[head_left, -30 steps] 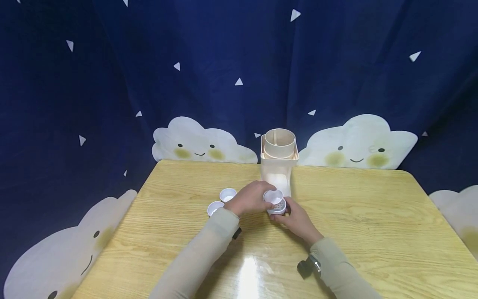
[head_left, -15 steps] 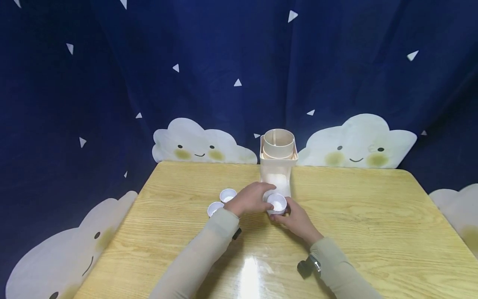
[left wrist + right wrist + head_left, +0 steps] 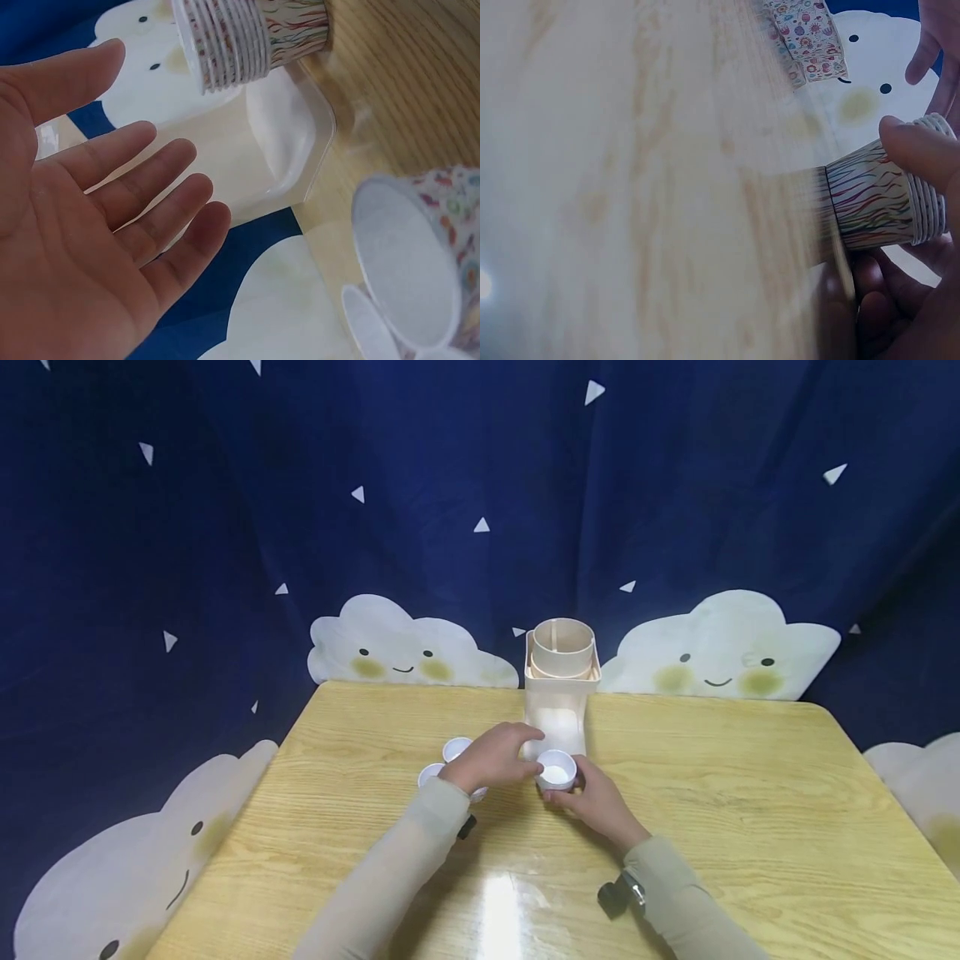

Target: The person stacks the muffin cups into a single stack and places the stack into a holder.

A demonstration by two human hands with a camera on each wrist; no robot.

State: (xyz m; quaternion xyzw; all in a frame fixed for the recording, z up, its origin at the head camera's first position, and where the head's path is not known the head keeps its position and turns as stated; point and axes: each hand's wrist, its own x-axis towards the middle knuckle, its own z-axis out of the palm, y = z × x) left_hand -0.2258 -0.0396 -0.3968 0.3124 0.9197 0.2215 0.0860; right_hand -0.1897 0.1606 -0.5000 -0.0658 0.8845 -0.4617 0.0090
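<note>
A stack of nested patterned paper cups (image 3: 556,774) stands upright on the table, with white insides and the mouth facing up. My right hand (image 3: 602,803) holds this stack from the right; in the right wrist view its thumb (image 3: 919,150) lies along the cups' side. Just left of the stack is my left hand (image 3: 492,758), and the left wrist view shows its palm bare and fingers spread, apart from the cups. Several more paper cups (image 3: 409,262) stand to the left, partly hidden behind the left hand and forearm in the head view.
Behind the stack stands a cream plastic holder (image 3: 557,697) with a round tube (image 3: 562,647) on top, near the table's far edge. A dark blue curtain (image 3: 450,460) with white clouds hangs behind the wooden table (image 3: 712,793).
My left hand lowered a cup into the stack, let it go and drew slightly left. Another cup on the left now shows below the left wrist. My right hand stayed at the stack.
</note>
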